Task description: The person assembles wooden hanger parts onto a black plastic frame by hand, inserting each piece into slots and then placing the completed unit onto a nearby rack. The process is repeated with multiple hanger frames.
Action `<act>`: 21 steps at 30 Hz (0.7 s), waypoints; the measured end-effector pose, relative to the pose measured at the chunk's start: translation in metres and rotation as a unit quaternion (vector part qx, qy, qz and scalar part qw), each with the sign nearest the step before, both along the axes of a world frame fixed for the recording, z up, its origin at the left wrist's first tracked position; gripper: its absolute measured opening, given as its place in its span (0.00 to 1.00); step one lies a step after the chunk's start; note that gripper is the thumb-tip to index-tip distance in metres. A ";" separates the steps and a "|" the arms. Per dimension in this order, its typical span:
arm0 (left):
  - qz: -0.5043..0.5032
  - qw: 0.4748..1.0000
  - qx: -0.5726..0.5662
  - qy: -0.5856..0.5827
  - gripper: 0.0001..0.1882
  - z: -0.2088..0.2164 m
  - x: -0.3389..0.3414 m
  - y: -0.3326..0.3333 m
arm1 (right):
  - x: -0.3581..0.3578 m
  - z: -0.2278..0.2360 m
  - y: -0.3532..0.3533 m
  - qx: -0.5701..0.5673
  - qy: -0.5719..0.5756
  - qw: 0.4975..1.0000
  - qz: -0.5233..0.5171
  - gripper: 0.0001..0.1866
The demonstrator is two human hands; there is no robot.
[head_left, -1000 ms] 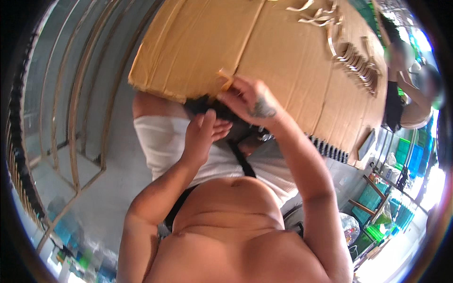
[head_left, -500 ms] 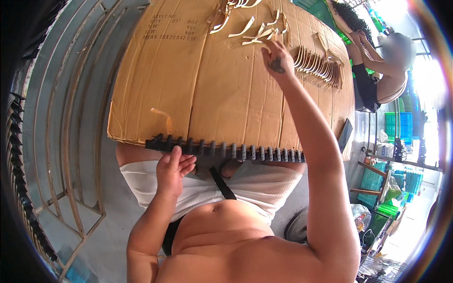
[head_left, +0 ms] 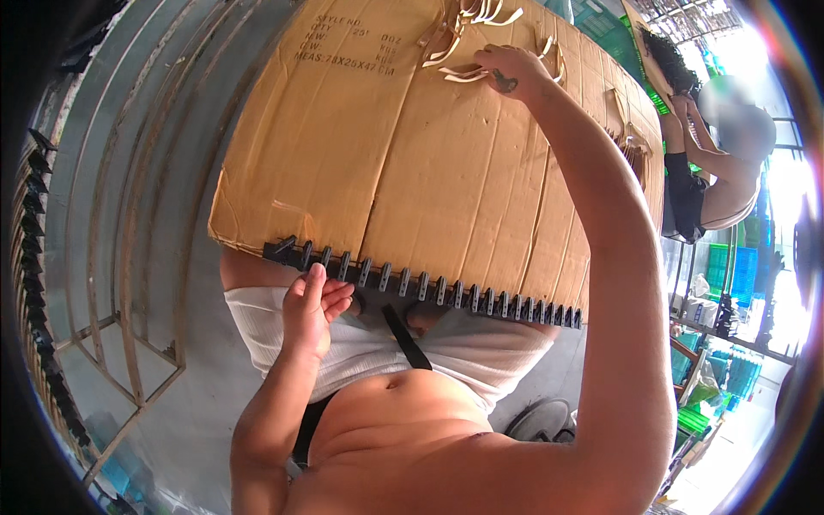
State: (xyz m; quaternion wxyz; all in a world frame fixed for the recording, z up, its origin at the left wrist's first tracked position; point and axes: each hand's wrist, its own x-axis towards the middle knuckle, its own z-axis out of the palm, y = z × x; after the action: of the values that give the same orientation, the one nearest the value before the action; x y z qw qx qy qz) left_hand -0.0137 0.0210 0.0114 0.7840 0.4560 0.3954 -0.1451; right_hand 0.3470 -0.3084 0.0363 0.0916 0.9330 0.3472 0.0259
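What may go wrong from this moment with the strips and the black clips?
The right hand reaches among pale curved strips that lie close together, so it might catch several. The black row of clips lies along the near edge of the cardboard, with the left hand only near its left end; a knock might shift it. In this view the right forearm passes close to another group of strips and might brush them.
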 end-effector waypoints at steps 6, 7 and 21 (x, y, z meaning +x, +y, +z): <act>-0.013 1.000 0.006 -0.010 0.23 -0.003 -0.001 0.000 | -0.075 0.012 0.040 0.461 0.165 0.869 -0.074 0.11; -0.018 1.000 0.003 -0.014 0.24 -0.005 -0.001 0.000 | -0.087 0.009 0.039 0.581 0.233 0.775 -0.085 0.11; -0.028 0.998 -0.031 -0.049 0.27 -0.013 -0.003 0.002 | -0.192 -0.004 0.061 0.446 0.408 0.747 -0.276 0.15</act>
State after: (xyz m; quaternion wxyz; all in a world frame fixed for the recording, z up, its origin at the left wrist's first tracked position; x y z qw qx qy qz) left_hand -0.0167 0.0231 -0.0014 0.8120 0.4488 0.3389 -0.1563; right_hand 0.1548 -0.2474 0.0328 -0.4825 0.8443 0.0272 -0.2317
